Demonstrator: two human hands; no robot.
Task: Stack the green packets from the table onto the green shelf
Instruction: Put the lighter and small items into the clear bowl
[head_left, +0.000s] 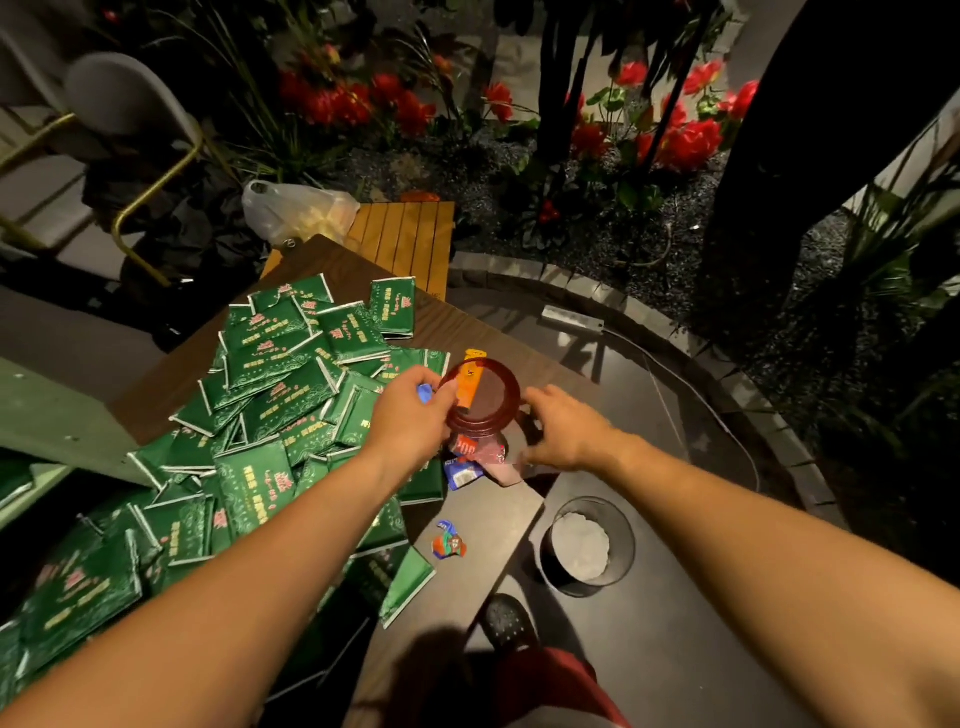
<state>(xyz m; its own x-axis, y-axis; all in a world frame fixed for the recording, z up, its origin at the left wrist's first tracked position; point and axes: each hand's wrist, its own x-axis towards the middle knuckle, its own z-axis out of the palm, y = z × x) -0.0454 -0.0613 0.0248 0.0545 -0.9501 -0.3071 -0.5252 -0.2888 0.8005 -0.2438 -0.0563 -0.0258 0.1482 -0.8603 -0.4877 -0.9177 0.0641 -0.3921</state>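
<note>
Several green packets (270, 374) with pink print lie heaped over the brown wooden table (156, 379), spilling toward its near edge. A pale green shelf (47, 415) juts in at the left, with a few packets on its lower level. My left hand (410, 410) grips the rim of a round dark-red dish (485, 397) that carries an orange wrapper, held above the table's right edge. My right hand (566, 426) hovers just right of the dish, fingers spread and relaxed, slightly blurred.
Snack wrappers (467, 462) lie under the dish and one (449, 543) near the table edge. A black bin (587, 545) with white contents stands on the floor at right. Behind are a slatted wooden stand (405, 239), a plastic bag (296, 208), a chair and red flowers.
</note>
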